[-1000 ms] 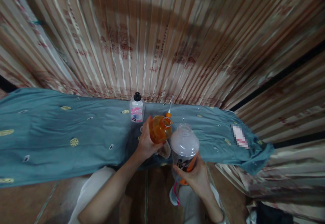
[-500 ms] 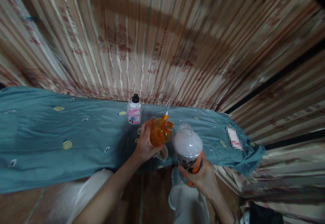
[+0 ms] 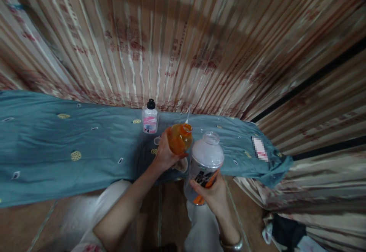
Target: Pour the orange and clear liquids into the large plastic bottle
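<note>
Here my left hand [image 3: 164, 154] clamps the round orange-filled bottle [image 3: 179, 138], tilted beside the clear open-necked plastic bottle [image 3: 205, 159] gripped by my right hand [image 3: 213, 195]; misaligned mouths could spill.

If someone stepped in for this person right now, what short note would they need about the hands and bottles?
Left hand: grips the orange bottle, tilted, mouth open, toward the clear bottle.
Right hand: grips the clear bottle low on its label, mouth open, held off the cloth.
The two bottles are side by side, mouths close but apart.
A small capped bottle stands on the blue cloth behind them, untouched.
Done: both bottles uncapped and lifted. No liquid shows passing between them yet.
</note>
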{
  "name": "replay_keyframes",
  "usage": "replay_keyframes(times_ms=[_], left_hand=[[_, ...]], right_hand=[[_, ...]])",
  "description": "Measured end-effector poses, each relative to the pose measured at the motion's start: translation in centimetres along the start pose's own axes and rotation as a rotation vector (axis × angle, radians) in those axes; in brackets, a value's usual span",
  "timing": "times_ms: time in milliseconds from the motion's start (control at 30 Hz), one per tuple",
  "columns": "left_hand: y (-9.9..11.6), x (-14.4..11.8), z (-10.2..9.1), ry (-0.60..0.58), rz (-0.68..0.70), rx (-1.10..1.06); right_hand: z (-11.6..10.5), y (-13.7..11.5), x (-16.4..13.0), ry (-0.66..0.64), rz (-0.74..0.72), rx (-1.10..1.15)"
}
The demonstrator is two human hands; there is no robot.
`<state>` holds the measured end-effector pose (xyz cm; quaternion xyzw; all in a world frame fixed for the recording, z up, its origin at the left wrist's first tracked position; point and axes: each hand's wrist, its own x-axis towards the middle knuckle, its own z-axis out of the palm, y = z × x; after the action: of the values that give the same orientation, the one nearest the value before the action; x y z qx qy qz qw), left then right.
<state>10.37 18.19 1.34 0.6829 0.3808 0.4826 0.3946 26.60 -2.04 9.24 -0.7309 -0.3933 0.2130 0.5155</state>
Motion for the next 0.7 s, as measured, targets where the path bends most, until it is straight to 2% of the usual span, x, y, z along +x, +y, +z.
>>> replay_keyframes(times_ms=[67,200,333,433,700], left_hand=[[0.0,0.1,0.2,0.002,-0.001,-0.027],[0.1,-0.1,0.3,-0.005,0.007,-0.079],[0.8,-1.0,-0.5,-0.078,0.003,-0.110],[1.1,-1.6,-1.3,-0.109,-0.007,-0.174],[1.2,-1.1,-3.8,-0.077,-0.118,-0.174]], right_hand=[[0.7,-0.8,-0.1,-0.062,0.024,0.041],[1.8,-1.3,-0.2,-0.035,0.029,0.100],[2.4,-0.1,-0.3,0.006,0.025,0.117],[2.9,1.2,0.0,0.084,0.006,0.145],[3.9,3.4,1.2,0.130,-0.031,0.102]])
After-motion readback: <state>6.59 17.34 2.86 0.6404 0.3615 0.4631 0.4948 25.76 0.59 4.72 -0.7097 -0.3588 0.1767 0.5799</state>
